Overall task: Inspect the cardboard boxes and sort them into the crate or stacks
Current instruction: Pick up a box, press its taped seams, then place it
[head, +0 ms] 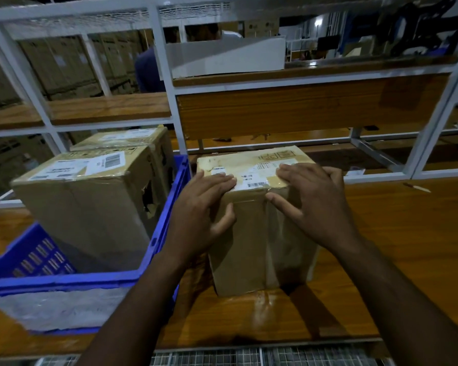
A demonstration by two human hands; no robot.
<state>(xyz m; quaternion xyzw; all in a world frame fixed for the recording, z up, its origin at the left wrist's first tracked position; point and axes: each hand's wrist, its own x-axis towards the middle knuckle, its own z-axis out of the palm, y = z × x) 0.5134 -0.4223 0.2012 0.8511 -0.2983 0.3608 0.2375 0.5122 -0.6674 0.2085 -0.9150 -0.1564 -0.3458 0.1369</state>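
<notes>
Both hands are on one box (259,233) that stands upright on the counter (397,233), just right of the crate (169,207). The left hand (204,207) lies over the box's near top edge at its left corner: the fingers (220,179) rest nearly straight on the top face, and the thumb (226,219) presses the front face below the edge. The right hand (315,204) mirrors it at the right corner, fingers spread flat across the top and its labels (251,178), thumb (283,204) stretched down onto the taped front face. Neither grip is clenched; both are spread wide and straddle the edge, pressing rather than curling round it. Clear tape runs down the front of the box and shines.

The blue crate sits on the counter to the left, its right wall just beside the box. Two more boxes stand in it: a near one (85,207) with a white label on top and a torn hole in its right side, and a far one (143,143) right behind it. Both rise well above the crate's rim.

Behind the box stands a white frame (167,75) with wooden shelves (302,112), its lower rail close to the box's far edge. A white carton (228,56) sits on the upper shelf. A person in a dark top (147,70) is partly visible beyond the frame.
</notes>
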